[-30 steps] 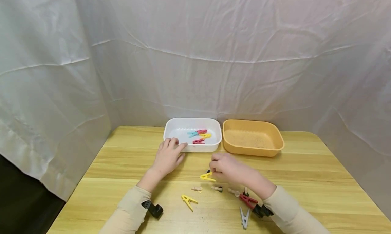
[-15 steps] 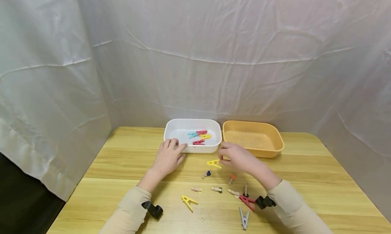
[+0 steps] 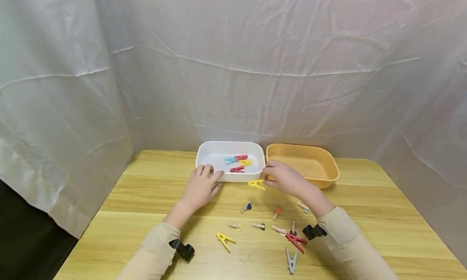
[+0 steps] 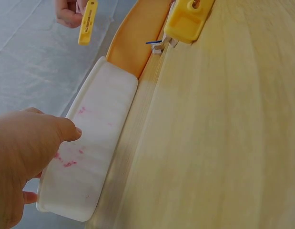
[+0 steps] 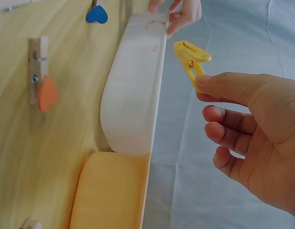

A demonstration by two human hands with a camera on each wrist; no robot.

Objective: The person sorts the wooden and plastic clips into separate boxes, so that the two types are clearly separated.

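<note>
1. A person's left hand (image 3: 200,186) rests on the wooden table (image 3: 146,182) at the near left corner of the white tray (image 3: 204,150); its fingers lie relaxed and touch the tray's front wall, gripping nothing. The left wrist view shows those fingertips (image 4: 66,130) against the tray's white side.

2. The white tray stands at the back of the table and holds a teal peg (image 3: 230,160), two red pegs (image 3: 237,169) and a yellow one, lying close together in its right half.

3. Nearer the person, loose pegs lie scattered on the table: a yellow clothespin (image 3: 225,240) at the left of the group, then small wooden clips, one with a blue heart (image 3: 246,207) and one with an orange heart (image 3: 277,212), then a red peg (image 3: 296,241) and a grey peg (image 3: 291,261) toward the front edge.

4. The held yellow peg (image 3: 256,184) hangs in the air just in front of the white tray's right front corner, above the table and outside the tray.

5. The right hand (image 3: 285,178) pinches that peg between thumb and forefinger, as the right wrist view shows plainly (image 5: 192,58); its other fingers are loosely curled.

6. The tan tray (image 3: 328,166) stands just beside the white one on its right, the two nearly touching, the right hand in front of its near left corner.
</note>
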